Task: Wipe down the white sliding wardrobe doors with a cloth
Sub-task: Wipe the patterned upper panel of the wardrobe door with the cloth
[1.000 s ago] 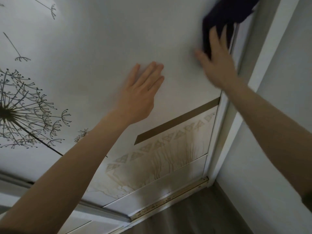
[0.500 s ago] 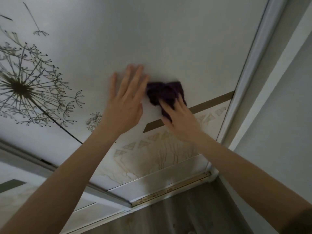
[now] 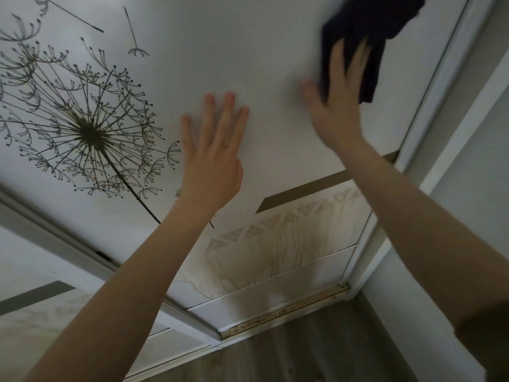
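The white sliding wardrobe door (image 3: 248, 51) fills most of the view, printed with a dark dandelion at the left. My left hand (image 3: 213, 155) lies flat and open on the door's middle, fingers spread, holding nothing. My right hand (image 3: 336, 106) presses a dark purple cloth (image 3: 366, 26) against the door near its upper right, close to the door's white edge frame (image 3: 440, 78). That hand is blurred; its fingers lie over the cloth's lower part.
A second door panel (image 3: 33, 312) sits behind, at lower left. A worn bottom track (image 3: 283, 312) runs along the wood-look floor (image 3: 303, 354). A plain wall (image 3: 473, 161) stands close on the right.
My right hand swept the cloth from the door's middle, beside my left hand, up and right toward the edge frame. My left hand stayed flat on the door.
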